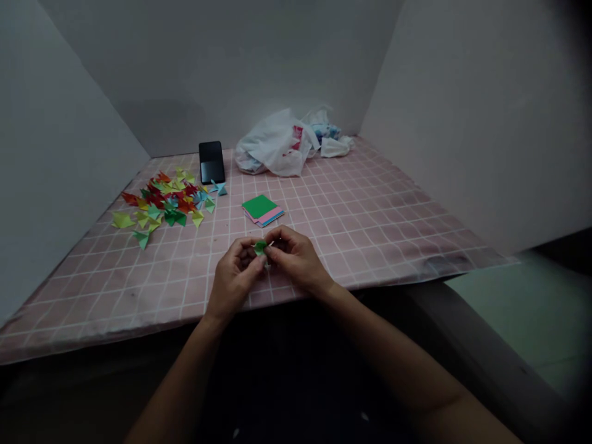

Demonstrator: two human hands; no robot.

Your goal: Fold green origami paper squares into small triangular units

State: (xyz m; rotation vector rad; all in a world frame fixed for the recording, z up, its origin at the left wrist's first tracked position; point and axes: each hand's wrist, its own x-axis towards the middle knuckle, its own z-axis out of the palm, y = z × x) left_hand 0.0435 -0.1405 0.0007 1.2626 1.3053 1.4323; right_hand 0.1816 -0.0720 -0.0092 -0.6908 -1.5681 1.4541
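My left hand (pixel 234 274) and my right hand (pixel 296 259) meet over the near edge of the table, fingers pinched together on a small green piece of folded paper (pixel 259 247). Most of the paper is hidden by my fingers. Just beyond my hands lies a small stack of square coloured paper sheets (pixel 262 209), green on top with pink and blue beneath. At the left a pile of folded paper triangles (pixel 163 200) in red, green, yellow and blue is spread out.
The table has a pink checked cloth (pixel 370 216). A black phone (pixel 211 161) stands at the back. White plastic bags (pixel 282 145) lie at the far side. Grey walls close in left, back and right.
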